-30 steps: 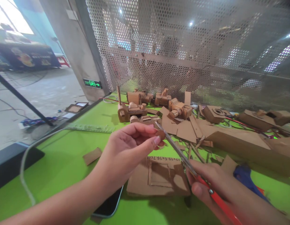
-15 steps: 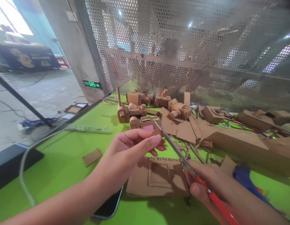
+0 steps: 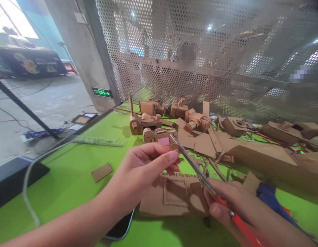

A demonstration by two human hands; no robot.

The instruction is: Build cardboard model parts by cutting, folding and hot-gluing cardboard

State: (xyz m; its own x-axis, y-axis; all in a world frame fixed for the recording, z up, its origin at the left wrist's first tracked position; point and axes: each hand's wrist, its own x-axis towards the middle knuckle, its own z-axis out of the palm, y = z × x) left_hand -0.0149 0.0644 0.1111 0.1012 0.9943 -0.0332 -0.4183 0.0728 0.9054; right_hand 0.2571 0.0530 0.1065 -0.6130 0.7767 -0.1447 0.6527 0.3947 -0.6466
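My left hand (image 3: 151,163) pinches a small rounded piece of cardboard (image 3: 173,147) between thumb and fingers. My right hand (image 3: 236,200) is wrapped round a pair of red-handled scissors (image 3: 191,161), whose long metal blades look nearly closed. Their tips are right beside the cardboard piece; whether they touch it, I cannot tell. Under both hands lies a flat cardboard panel (image 3: 151,204) with a square outline and printed figures. Just behind the left fingers stands a cardboard camera model (image 3: 148,135) with a pink patch.
Several more cardboard models (image 3: 197,120) line the back of the green table (image 3: 79,178), before a perforated metal screen (image 3: 159,41). Cardboard sheets and scraps (image 3: 207,142) spread to the right. A phone (image 3: 120,226), a clear ruler (image 3: 104,141) and a white cable (image 3: 26,192) lie left.
The cardboard piece has turned slightly in my left fingers, so more of its round face shows. The scissors stay almost in place, and the whole view has shifted a little.
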